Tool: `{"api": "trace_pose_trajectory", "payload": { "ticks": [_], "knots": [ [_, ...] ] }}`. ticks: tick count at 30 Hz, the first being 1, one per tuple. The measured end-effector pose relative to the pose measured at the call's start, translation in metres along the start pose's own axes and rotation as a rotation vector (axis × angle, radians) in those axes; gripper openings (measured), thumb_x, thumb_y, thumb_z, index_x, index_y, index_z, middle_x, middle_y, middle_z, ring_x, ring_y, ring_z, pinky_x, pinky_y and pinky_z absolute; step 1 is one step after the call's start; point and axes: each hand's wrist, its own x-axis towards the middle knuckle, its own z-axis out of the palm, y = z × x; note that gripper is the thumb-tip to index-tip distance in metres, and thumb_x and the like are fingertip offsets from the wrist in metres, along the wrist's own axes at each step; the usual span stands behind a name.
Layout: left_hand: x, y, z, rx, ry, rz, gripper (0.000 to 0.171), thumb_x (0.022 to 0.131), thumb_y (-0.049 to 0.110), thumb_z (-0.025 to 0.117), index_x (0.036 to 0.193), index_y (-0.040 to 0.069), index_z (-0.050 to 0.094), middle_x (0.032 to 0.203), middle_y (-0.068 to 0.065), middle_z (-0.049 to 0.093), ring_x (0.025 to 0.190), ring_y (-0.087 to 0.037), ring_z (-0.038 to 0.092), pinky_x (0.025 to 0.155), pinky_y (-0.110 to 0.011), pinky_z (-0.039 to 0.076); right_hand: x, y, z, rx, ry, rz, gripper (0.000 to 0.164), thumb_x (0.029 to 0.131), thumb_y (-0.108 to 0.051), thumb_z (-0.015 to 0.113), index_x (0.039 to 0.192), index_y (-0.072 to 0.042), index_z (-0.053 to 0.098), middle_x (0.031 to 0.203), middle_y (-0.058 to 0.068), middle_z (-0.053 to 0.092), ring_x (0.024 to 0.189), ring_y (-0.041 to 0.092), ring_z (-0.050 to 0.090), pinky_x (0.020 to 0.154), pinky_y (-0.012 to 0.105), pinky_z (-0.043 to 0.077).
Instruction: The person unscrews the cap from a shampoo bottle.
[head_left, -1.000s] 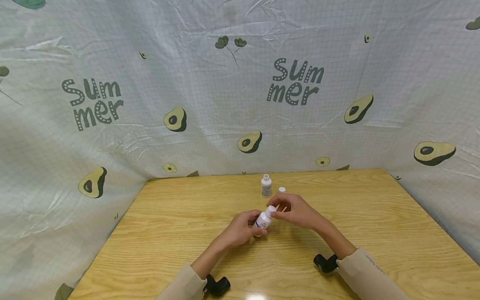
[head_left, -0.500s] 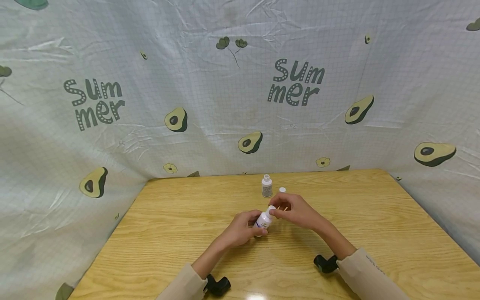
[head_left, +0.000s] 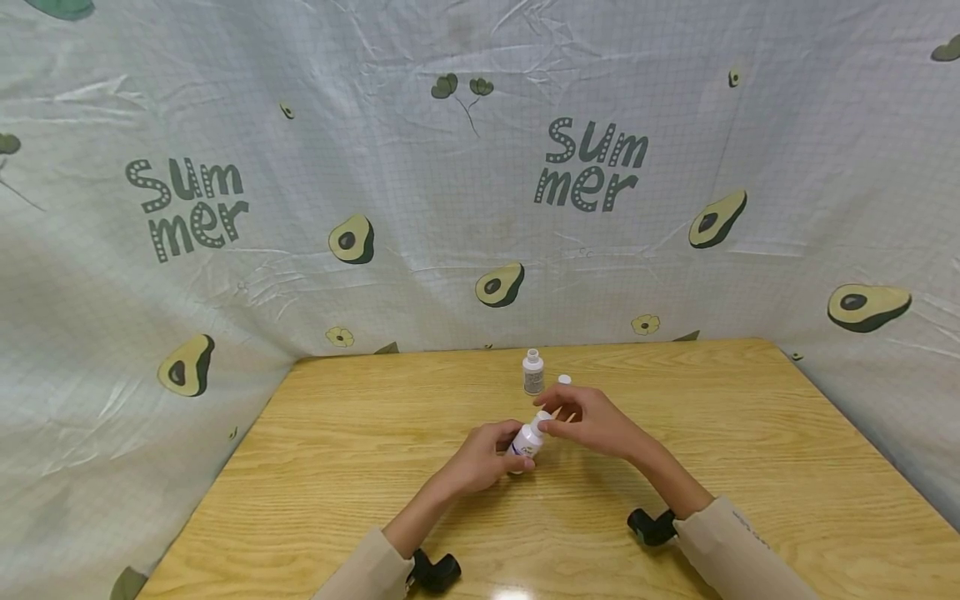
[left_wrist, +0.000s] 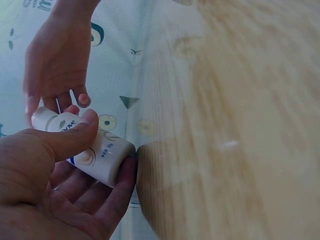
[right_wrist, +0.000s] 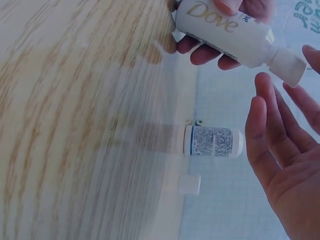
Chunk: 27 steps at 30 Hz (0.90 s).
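My left hand (head_left: 483,454) grips a small white Dove bottle (right_wrist: 225,32), tilted up to the right, with the thumb across its front. A white cap (right_wrist: 287,66) sits on the bottle's neck. Around that cap my right hand (head_left: 592,421) has its thumb and index finger spread; the thumb lies close against the cap in the head view, and the index is lifted off its top. The right hand's other fingers (right_wrist: 260,130) hang loosely below the cap in the right wrist view.
Another white bottle (head_left: 533,375) stands uncapped near the wooden table's (head_left: 360,417) back edge. Beside it lies a loose white cap (right_wrist: 189,184), partly behind my right hand in the head view. A patterned cloth (head_left: 420,208) hangs behind the table.
My right thumb and index finger closed on the cap half a second ago and have spread apart again now. The left hand and the bottle have stayed in place.
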Motion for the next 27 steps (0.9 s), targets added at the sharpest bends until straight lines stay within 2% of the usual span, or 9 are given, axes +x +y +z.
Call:
{"api": "trace_pose_trajectory", "payload": {
  "ticks": [5,8,19,27],
  "knots": [
    [-0.0008,0.0006,0.0005,0.003,0.0,-0.002,0.033,0.094,0.014,0.077,0.125,0.008,0.068,0.118,-0.008,0.072,0.115,-0.024,0.07,0.094,-0.04,0.056,0.0012,0.0031,0.0005,-0.022,0.023,0.016,0.019,0.097,-0.026,0.073,0.109,-0.01,0.071,0.1,0.005,0.069,0.082,0.013,0.062,0.072,0.025,0.053],
    [-0.001,0.0007,0.0006,0.002,0.001,-0.001,0.033,0.094,0.014,0.076,0.126,0.007,0.068,0.118,-0.009,0.072,0.115,-0.025,0.07,0.095,-0.041,0.056,0.0013,0.0038,0.0006,-0.019,0.022,0.012,0.015,0.097,-0.025,0.074,0.105,-0.012,0.071,0.097,0.005,0.069,0.081,0.013,0.061,0.071,0.025,0.053],
    [-0.0006,0.0008,0.0004,-0.023,-0.001,-0.002,0.033,0.094,0.013,0.076,0.125,0.008,0.068,0.115,-0.007,0.072,0.111,-0.022,0.071,0.087,-0.036,0.057,-0.0008,-0.0009,-0.0009,0.046,-0.027,-0.039,0.02,0.097,-0.011,0.071,0.116,-0.004,0.07,0.113,0.014,0.069,0.083,0.011,0.065,0.073,0.025,0.056],
    [-0.0006,0.0014,-0.0002,-0.021,-0.003,0.0,0.033,0.094,0.013,0.076,0.126,0.008,0.068,0.115,-0.007,0.073,0.111,-0.021,0.07,0.089,-0.035,0.056,0.0,-0.0002,-0.0004,-0.014,0.01,0.001,0.027,0.097,-0.024,0.074,0.118,-0.009,0.07,0.11,0.009,0.071,0.083,0.012,0.065,0.073,0.026,0.055]
  ]
}}
